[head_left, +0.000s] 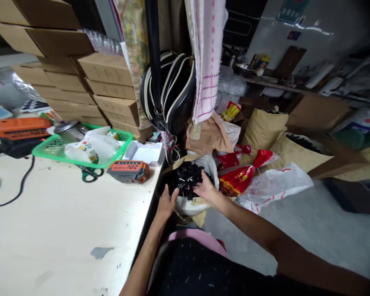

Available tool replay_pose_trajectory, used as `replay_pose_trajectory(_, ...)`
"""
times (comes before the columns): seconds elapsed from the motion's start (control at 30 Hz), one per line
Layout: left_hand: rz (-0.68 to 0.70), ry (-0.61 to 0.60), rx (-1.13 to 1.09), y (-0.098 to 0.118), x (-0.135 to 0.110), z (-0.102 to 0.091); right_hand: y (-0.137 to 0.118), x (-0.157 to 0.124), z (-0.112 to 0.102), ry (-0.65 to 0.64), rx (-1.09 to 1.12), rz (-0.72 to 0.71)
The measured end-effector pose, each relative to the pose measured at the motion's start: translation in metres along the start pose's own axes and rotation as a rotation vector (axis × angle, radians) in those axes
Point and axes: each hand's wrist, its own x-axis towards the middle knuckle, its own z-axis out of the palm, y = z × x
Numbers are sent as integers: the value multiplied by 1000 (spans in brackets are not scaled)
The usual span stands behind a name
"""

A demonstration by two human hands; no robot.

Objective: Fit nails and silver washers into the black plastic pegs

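Both my hands reach down beside the table's right edge into a white bag (189,205) filled with small black parts (185,177). My left hand (167,202) rests at the bag's left rim with its fingers curled against the black parts. My right hand (206,188) lies on the pile from the right, with the fingers bent into it. Whether either hand has picked up any parts is hidden by the pile.
The pale table (64,222) carries a green basket (49,153), scissors (91,173), an orange battery pack (130,171), a white tray (143,152) and a black cable (6,193). Cardboard boxes (107,82) are stacked behind. A black bag (169,92) hangs above red and white bags (249,176) on the floor.
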Motion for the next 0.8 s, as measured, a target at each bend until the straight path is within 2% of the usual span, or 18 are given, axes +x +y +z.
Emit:
replay_pose_trajectory(0.07, 65, -79, 149, -20, -4, 0, 4, 13, -8, 7, -94, -25)
replay_pose_trajectory(0.13, 150, -165, 342, -30, -13, 0, 7, 22, -13, -17, -230, -65)
replay_pose_trajectory(0.23, 256, -274, 545, -29, -28, 3, 8, 37, -18, -86, -513, -146)
replay_pose_trajectory(0.33, 413, -401, 600, -20, -39, 5, 5, 59, -14, -148, -833, -217)
replay_pose_trajectory(0.43, 535, -372, 623, -16, -44, 5, 8, 75, -1, -205, -1099, -221)
replay_pose_trajectory(0.53, 563, -338, 727, -20, -46, 3, 25, 72, 3, -325, -1280, -209)
replay_pose_trajectory(0.67, 634, -376, 755, -21, -48, 4, 44, 47, -30, -533, -1517, -231)
replay_pose_trajectory(0.73, 637, -334, 754, -16, -47, 9, 42, 38, -46, -453, -1615, -222)
replay_pose_trajectory(0.8, 614, -279, 758, -8, -46, 15, 35, 33, -49, -367, -1647, -216)
